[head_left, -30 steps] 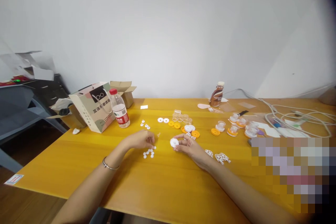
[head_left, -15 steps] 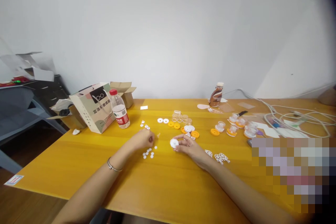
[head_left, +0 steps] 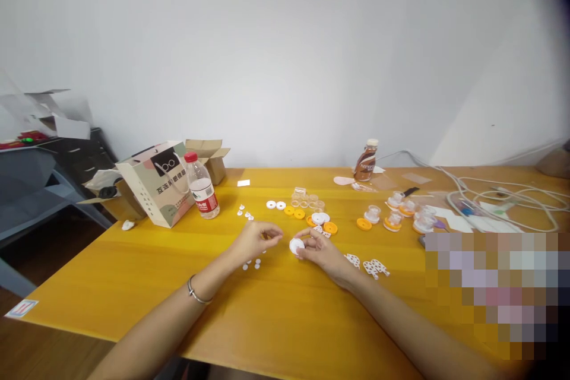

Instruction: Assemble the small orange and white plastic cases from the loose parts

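Note:
My right hand [head_left: 323, 254] grips a white round disc [head_left: 295, 246] by its edge, between thumb and fingers, and holds it tilted above the table. My left hand [head_left: 260, 241] is just left of the disc, its thumb and fingertips drawn close together in a pinch. Whatever is between those fingertips is too small to make out. Small white discs [head_left: 245, 267] lie on the table below my left hand, partly hidden by it. Several small white pieces [head_left: 241, 212] lie beyond it. White perforated pieces [head_left: 376, 267] lie beside my right forearm.
Behind my hands are white rings [head_left: 271, 205], yellow discs [head_left: 330, 228] and clear rings [head_left: 313, 198]. Clear-and-orange assemblies [head_left: 393, 221] stand to the right, near white cables [head_left: 458, 190]. A water bottle [head_left: 205, 193], paper bag [head_left: 155, 187] and brown drink bottle [head_left: 366, 163] stand farther back.
My left hand has moved right, from above the small pieces towards the white disc. The small clear piece seen beside it earlier no longer shows. My right hand has barely moved.

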`<state>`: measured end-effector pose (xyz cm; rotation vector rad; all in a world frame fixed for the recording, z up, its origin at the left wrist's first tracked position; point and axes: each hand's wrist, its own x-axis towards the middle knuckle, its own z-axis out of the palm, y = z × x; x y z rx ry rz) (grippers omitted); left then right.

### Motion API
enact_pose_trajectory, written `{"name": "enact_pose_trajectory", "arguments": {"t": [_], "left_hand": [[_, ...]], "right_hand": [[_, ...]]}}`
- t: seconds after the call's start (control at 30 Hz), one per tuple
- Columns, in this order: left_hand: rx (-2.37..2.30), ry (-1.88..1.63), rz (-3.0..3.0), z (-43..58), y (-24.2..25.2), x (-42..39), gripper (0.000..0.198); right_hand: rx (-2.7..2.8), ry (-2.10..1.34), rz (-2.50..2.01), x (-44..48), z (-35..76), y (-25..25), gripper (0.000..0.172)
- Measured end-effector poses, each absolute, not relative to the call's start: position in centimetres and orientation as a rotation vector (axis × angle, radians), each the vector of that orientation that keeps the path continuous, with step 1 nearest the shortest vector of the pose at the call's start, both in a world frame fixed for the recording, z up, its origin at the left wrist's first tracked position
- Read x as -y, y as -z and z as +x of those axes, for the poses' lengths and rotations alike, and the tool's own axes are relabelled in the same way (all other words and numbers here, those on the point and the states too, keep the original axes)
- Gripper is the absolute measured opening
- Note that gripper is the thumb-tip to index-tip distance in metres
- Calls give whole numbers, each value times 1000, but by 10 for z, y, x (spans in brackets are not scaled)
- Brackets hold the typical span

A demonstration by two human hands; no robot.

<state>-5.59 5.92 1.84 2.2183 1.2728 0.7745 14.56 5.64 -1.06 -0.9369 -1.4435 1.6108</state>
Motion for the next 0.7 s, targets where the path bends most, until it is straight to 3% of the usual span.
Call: {"name": "enact_pose_trajectory", "arguments": {"t": [0.3,0.7], "left_hand": [[-1265,-834,2201,-40,-17,-47,24],[-1144,-922,2105,-29,-2,-51,10]], "right_hand": [[1547,-1539,-906,-56,141,16,32],[1569,-1540,-906,-47,137,13,38]]}}
